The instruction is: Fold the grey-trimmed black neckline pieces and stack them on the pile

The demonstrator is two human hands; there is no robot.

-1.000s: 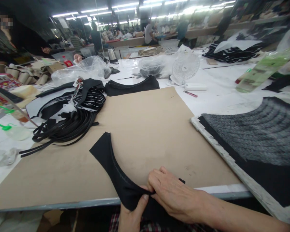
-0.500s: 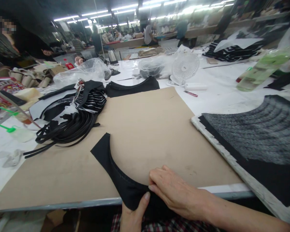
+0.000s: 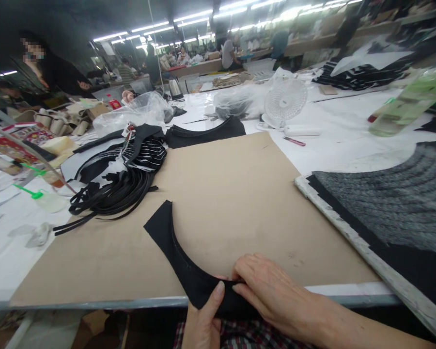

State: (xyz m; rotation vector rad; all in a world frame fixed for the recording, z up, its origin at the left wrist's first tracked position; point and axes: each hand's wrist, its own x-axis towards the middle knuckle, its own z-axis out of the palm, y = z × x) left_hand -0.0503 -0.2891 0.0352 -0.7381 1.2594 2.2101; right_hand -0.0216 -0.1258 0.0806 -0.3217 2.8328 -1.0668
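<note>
A curved black fabric piece (image 3: 183,264) lies across the near edge of the tan board (image 3: 225,194), its far-left end flat on the board. My left hand (image 3: 205,315) grips it from below at the table edge, thumb on top and most fingers hidden beneath. On the inner curved edge, my right hand (image 3: 272,288) pinches the fabric between thumb and curled fingers, just right of the left thumb. Past the board's far edge rests a stack of similar black curved pieces (image 3: 207,132).
Left of the board sits a bundle of black strips (image 3: 119,194). A board with grey-black fabric (image 3: 378,208) lies at right. Farther back are red-handled snips (image 3: 294,141), a small fan (image 3: 285,99) and a green-tinted bottle (image 3: 403,109). A person in black (image 3: 61,70) stands at far left.
The right hand has shifted slightly right along the fabric's curved edge, away from the left thumb. The left hand keeps its hold. The whole view has swung a little left.
</note>
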